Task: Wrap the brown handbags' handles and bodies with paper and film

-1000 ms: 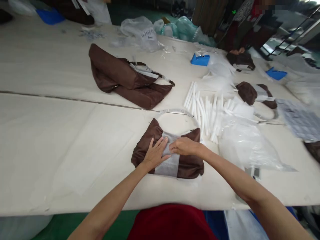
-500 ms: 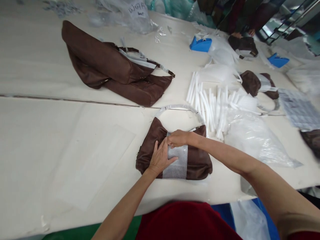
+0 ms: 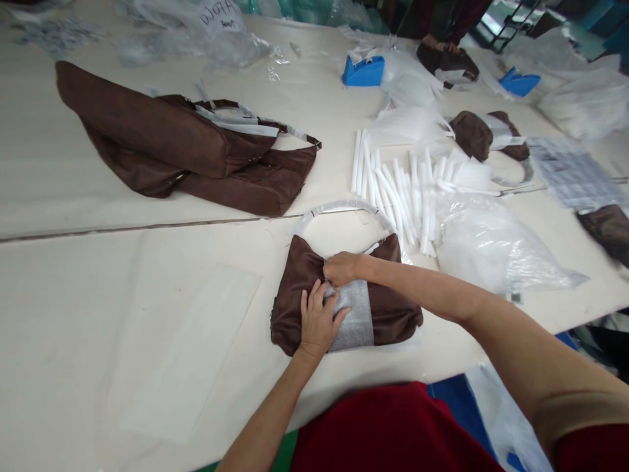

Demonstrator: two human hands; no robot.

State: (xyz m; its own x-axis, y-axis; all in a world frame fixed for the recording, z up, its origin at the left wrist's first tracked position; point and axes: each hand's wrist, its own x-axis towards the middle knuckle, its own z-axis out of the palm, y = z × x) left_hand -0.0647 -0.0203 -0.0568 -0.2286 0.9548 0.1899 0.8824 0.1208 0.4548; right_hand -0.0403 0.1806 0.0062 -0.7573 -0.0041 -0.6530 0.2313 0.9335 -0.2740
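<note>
A brown handbag lies on the table in front of me, its looped handle wrapped in white and pointing away. Around the bag's middle runs a band of greyish foam wrap. My left hand rests on the bag and the wrap's left edge, fingers spread. Just above it, my right hand is closed, knuckles up, against the upper left part of the wrap. Whatever its fingers pinch is hidden beneath them.
Larger brown bags lie at the back left. White foam tubes and a clear plastic bag are on the right. A thin translucent sheet lies left. Blue tape dispensers stand farther back, near another person's hands.
My view has shifted and tilted slightly. The left hand's fingers have spread a little and sit lower on the wrap's edge; the right hand stays closed at nearly the same spot.
</note>
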